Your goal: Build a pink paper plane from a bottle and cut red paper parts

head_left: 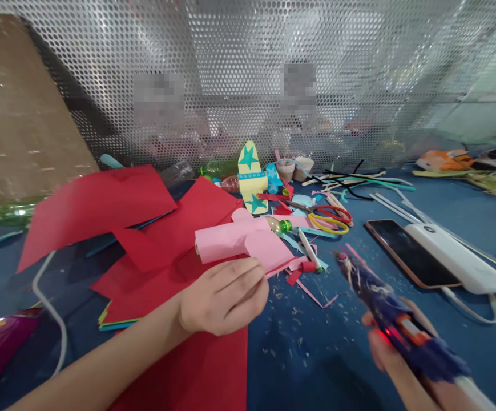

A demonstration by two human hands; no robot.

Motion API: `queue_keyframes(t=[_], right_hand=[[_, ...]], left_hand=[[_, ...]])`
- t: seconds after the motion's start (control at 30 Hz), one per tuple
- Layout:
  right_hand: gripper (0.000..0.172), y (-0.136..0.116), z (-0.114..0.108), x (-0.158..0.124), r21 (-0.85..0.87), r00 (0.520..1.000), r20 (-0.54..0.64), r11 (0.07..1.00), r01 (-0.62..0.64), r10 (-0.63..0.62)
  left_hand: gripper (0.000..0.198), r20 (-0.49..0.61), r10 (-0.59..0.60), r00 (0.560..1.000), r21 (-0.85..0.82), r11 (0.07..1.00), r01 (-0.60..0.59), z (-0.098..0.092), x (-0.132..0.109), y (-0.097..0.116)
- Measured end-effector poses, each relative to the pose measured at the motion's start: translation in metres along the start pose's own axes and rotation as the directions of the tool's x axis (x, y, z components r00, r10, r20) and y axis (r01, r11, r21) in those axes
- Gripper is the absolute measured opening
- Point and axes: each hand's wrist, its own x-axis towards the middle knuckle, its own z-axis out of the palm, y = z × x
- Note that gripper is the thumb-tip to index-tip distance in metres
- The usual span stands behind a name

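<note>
In the centre of the head view lies a plastic bottle wrapped in pink paper, its green cap pointing right. A flat pink paper wing with a red edge sticks out from its near side. My left hand is closed at this wing, fingers pinched on its edge; the fingertips are partly hidden. At the lower right, my right hand grips a dark blue hot glue gun, slightly blurred. Its nozzle points up and left, apart from the wing, and a red light glows on its side.
Red paper sheets spread under my left arm. Behind the bottle stands a yellow paper plane with blue stars. Scissors, a marker and paper scraps lie to its right. A phone and white power bank sit further right.
</note>
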Motion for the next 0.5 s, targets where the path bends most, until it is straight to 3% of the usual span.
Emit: queue_keyframes(t=[0.1,0.2,0.37,0.43,0.5], right_hand=[[0.025,0.014,0.002,0.024,-0.321,0.976,-0.040,0.927,0.192,-0.216],[0.031,0.039,0.014,0.038,-0.517,0.952,0.011,0.813,0.266,-0.305],[0.046,0.066,0.008,0.051,-0.416,0.911,0.189,0.811,0.413,-0.367],[0.050,0.054,-0.007,0.061,-0.302,0.877,0.194,0.824,0.479,-0.439],[0.041,0.030,-0.020,0.072,-0.185,0.891,0.185,0.876,0.446,-0.414]], left_hand=[[0.015,0.009,-0.029,1.000,0.001,1.000,0.029,-0.001,0.000,-0.005],[0.009,-0.013,-0.068,0.998,-0.014,0.998,0.067,-0.003,0.000,-0.007],[0.009,-0.042,-0.232,0.972,-0.139,0.965,0.224,-0.010,0.002,0.001],[0.008,-0.002,-0.343,0.939,-0.237,0.913,0.333,-0.014,0.005,0.006],[0.008,0.033,-0.456,0.890,-0.335,0.834,0.439,-0.017,0.007,0.012]])
